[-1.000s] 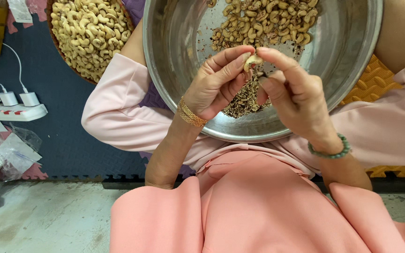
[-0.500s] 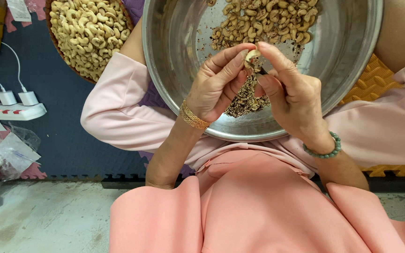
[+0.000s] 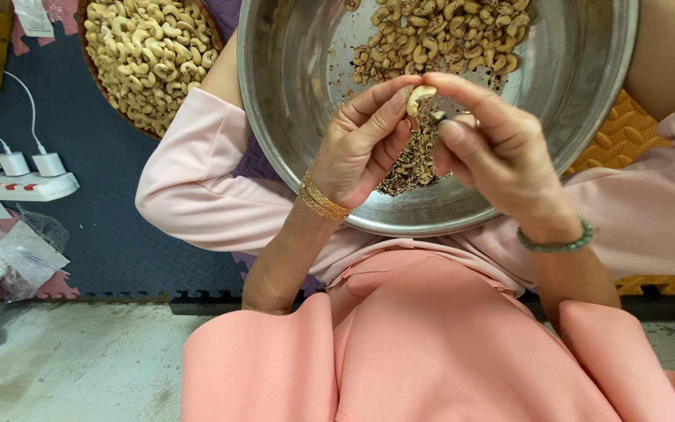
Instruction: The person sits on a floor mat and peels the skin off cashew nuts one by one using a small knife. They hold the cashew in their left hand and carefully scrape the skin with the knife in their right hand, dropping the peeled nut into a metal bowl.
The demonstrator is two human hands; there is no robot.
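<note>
I see little change since a moment ago: my left hand [image 3: 361, 141] still pinches the cashew [image 3: 418, 98] over the steel bowl [image 3: 291, 109], my right hand [image 3: 498, 152] grasping a small tool at it

Looks like a home nut-peeling workspace on the floor: foam floor mats [image 3: 119, 234], steel bowl [image 3: 587, 117] of cashews, basket [image 3: 150, 62] (peeled nuts), power strip [image 3: 17, 187]

Pale pink long sleeves [image 3: 197, 195] pushed up the forearms, salmon-pink garment [image 3: 431, 344] over the lap at 6 o'clock, gold bangles [image 3: 322, 199] on the left wrist, green bead bracelet [image 3: 556, 241] on the right wrist
</note>
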